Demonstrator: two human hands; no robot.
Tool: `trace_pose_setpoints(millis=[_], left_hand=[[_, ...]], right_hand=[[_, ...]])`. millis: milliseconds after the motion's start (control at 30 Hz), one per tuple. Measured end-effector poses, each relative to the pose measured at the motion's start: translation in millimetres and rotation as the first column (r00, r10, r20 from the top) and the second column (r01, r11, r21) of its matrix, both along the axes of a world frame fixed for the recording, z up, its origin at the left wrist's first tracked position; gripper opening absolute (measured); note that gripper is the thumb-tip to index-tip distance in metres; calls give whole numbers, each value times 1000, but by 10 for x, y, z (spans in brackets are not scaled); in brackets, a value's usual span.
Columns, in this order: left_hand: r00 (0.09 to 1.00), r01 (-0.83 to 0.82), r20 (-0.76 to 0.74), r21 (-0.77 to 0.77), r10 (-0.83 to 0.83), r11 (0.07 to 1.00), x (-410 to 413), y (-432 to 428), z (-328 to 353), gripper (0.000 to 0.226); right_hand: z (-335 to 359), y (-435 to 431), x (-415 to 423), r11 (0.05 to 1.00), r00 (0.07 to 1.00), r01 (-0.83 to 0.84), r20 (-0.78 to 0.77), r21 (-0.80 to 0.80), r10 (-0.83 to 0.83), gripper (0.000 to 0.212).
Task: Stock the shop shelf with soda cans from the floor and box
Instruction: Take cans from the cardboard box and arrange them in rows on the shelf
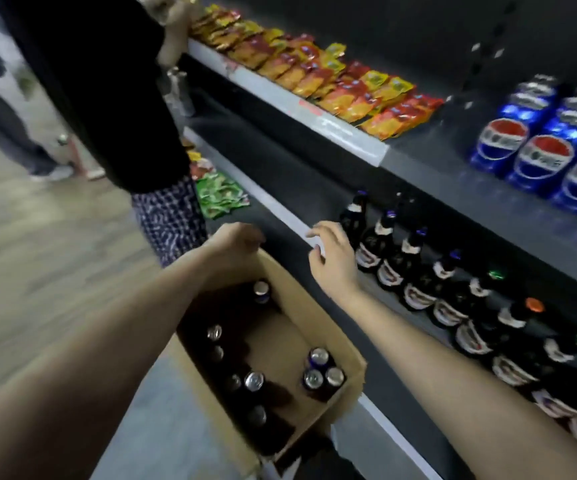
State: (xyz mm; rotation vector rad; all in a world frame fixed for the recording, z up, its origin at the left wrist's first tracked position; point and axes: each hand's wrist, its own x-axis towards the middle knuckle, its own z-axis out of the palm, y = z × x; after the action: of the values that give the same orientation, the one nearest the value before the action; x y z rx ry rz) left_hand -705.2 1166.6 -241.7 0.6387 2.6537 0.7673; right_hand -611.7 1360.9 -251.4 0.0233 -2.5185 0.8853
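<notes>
l hand [235, 245] fingers unseen at box [314, 301] rim

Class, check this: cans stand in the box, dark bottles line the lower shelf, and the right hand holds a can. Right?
Wrong in one respect: the right hand holds nothing, its fingers spread open, as the head view shows. Cans do stand in the box and dark bottles line the lower shelf.
</notes>
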Motion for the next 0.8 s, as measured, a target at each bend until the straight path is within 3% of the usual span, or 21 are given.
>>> trace_pose_setpoints(millis=[167,300,400,633,800], left_hand=[[962,-233,132,-66,240,970,-18,-505,-829,24],[879,-357,305,-93,367,930,-49,-560,-1975,34],[808,-423,403,-113,430,899,-174,-438,-2834,55],[747,-550,434,-20,503,835,-809,354,-4375,89],[750,-583,362,-31,553,812,-1089,729,-4747,83]], right_hand=[[-754,-363,-448,994,972,-83,215,-65,95,24],[-1797,-343,-676,988,859,-135,488,-80,157,24],[-2699,-286,-874,986,772,-130,613,-105,167,27],[-4264,-74,-864,986,638,-130,753,-103,163,36],[-4646,39,-754,987,540,-128,828,-99,153,48]])
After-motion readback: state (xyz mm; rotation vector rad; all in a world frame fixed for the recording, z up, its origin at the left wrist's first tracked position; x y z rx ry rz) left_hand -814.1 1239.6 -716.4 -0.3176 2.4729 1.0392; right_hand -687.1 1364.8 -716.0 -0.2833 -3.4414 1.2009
